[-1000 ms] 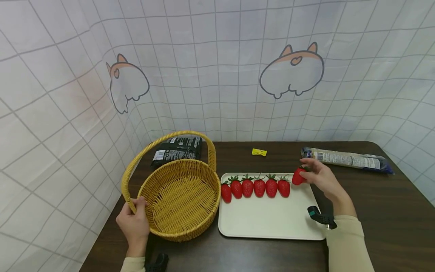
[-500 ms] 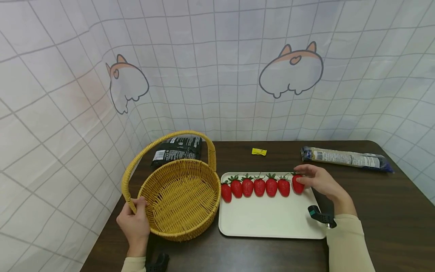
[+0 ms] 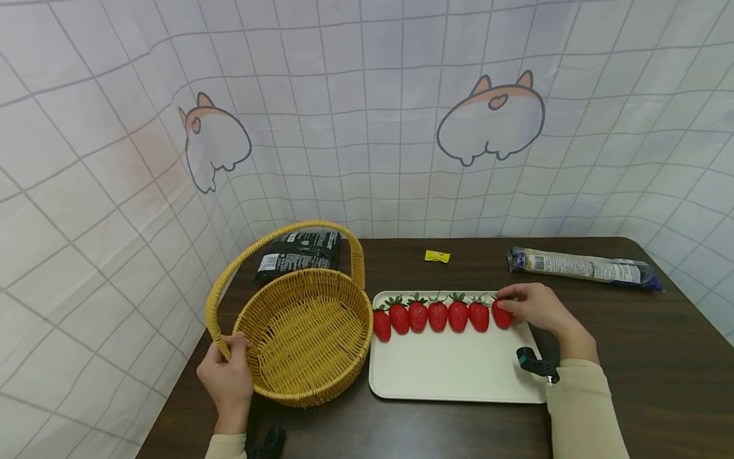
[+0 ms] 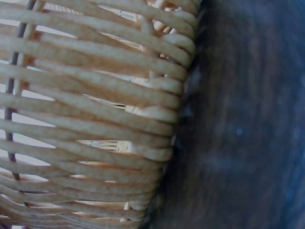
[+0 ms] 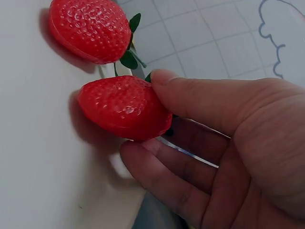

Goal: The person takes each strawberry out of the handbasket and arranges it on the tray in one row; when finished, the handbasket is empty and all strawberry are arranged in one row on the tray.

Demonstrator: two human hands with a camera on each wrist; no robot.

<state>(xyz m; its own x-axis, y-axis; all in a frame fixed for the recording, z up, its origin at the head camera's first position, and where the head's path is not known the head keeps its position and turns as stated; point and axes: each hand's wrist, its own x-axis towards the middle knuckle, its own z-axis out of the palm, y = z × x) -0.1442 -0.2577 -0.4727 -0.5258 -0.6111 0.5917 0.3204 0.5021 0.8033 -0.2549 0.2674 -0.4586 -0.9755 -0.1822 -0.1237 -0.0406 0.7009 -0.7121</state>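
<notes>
My left hand [image 3: 229,382] grips the yellow wicker basket [image 3: 312,341] at its left side, where the handle meets the rim. Nothing lies inside the basket; its woven wall [image 4: 95,109] fills much of the left wrist view, and my left fingers are mostly hidden. At the far right corner of the white tray [image 3: 453,373], my right hand [image 3: 541,309] pinches a red strawberry [image 5: 121,107] between thumb and fingers. Several more strawberries [image 3: 438,317] line the tray's back edge, green leaves pointing away. The nearest strawberry [image 5: 90,28] lies just beside the held one.
Behind the basket lies a black packet [image 3: 301,255]. A small yellow wrapped sweet [image 3: 438,256] sits beyond the tray, and a long clear-and-blue package [image 3: 585,266] is at the back right. A white gridded curtain [image 3: 384,127] surrounds the dark table [image 3: 648,370].
My right hand has lowered the strawberry onto the tray's back right corner, at the end of the row, and shifted it slightly left. The left hand and basket have stayed still.
</notes>
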